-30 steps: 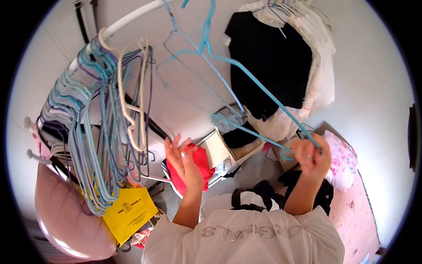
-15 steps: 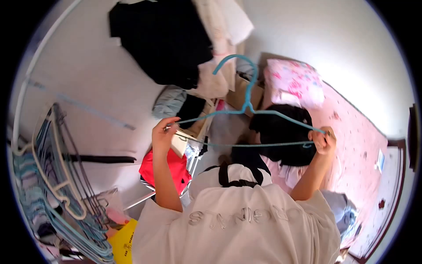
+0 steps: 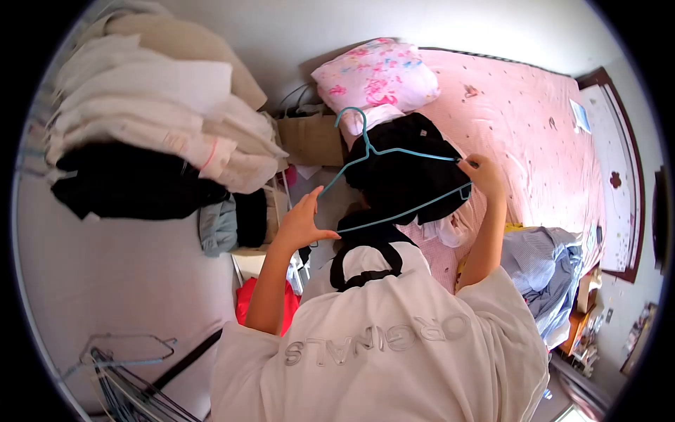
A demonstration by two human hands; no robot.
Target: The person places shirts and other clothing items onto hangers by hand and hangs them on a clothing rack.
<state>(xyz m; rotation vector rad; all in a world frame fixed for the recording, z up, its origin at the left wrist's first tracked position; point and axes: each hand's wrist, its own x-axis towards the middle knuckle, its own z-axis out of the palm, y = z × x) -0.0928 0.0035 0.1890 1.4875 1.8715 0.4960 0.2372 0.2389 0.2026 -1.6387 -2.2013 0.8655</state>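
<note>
A light blue clothes hanger (image 3: 411, 150) is held up in front of me, its hook pointing upward and away. My left hand (image 3: 302, 224) cradles the hanger's left end, with the thumb by the lower bar and the fingers at the upper arm. At the other end, my right hand (image 3: 485, 176) pinches the corner between thumb and fingers. No garment hangs on the hanger. Behind it, a black garment (image 3: 394, 186) lies bunched at the edge of the pink bed (image 3: 506, 126).
White and beige clothes (image 3: 155, 105) and a black one (image 3: 133, 183) hang on the left. Several hangers (image 3: 119, 380) are at lower left. A floral pillow (image 3: 380, 74) and cardboard box (image 3: 309, 141) stand ahead. Striped clothes (image 3: 541, 264) lie right; a red cloth (image 3: 246, 299) is below my left arm.
My view has turned right, showing more of the bed. The hanger is now tilted over the black garment, still between both hands; my left hand's thumb and fingers have spread wider around its end.
</note>
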